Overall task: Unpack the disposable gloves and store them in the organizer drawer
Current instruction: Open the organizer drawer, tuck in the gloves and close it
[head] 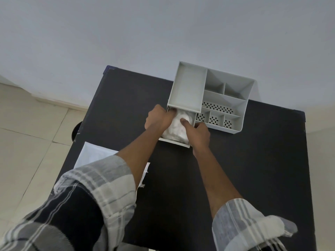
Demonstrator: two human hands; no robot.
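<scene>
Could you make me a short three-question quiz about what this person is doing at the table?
1. True or false: the organizer drawer is pulled out.
2. Where is the white bundle of disposable gloves? A) on the floor B) in the open drawer C) in a top compartment of the organizer
3. What lies on the black table near the left forearm?

Key
1. True: it sticks out from the organizer toward the person.
2. B: the left hand and right hand press the bundle down, the right thumb on top of it.
3. The emptied white packaging, partly hidden by the sleeve.
</scene>
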